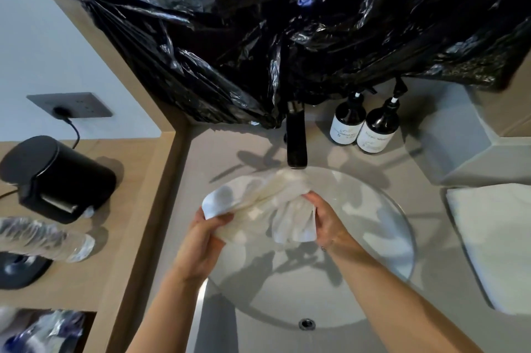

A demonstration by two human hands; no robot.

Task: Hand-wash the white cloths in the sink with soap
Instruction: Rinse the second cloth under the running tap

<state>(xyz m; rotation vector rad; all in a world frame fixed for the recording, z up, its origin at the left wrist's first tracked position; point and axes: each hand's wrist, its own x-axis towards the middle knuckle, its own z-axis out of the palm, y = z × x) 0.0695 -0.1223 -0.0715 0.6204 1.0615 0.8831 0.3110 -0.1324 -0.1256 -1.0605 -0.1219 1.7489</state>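
both forearms reach in from the near edge, angled toward each other over the round sink (373, 280). left hand (201, 240) is knuckles-up w/ wrist bent a bit, fingers curled under and thumb clamped on top of the white cloth (258, 203) at its left end. right hand (327, 220) sits palm toward the cloth, fingers wrapped round the bunched right part, thumb side on top; fingertips hidden in the folds so can't tell how tight. cloth is stretched btwn the two hands, held up over the far half of the basin, just under the black faucet (296, 140); a loose corner hangs down by the right hand.

two dark pump bottles (363, 125) stand far right of the faucet, touching each other. folded white towel (494, 237) lies on the counter right of the sink. black plastic sheeting (287, 22) covers the far wall. left shelf: black kettle (57, 177), plastic water bottle (43, 237) on its side.
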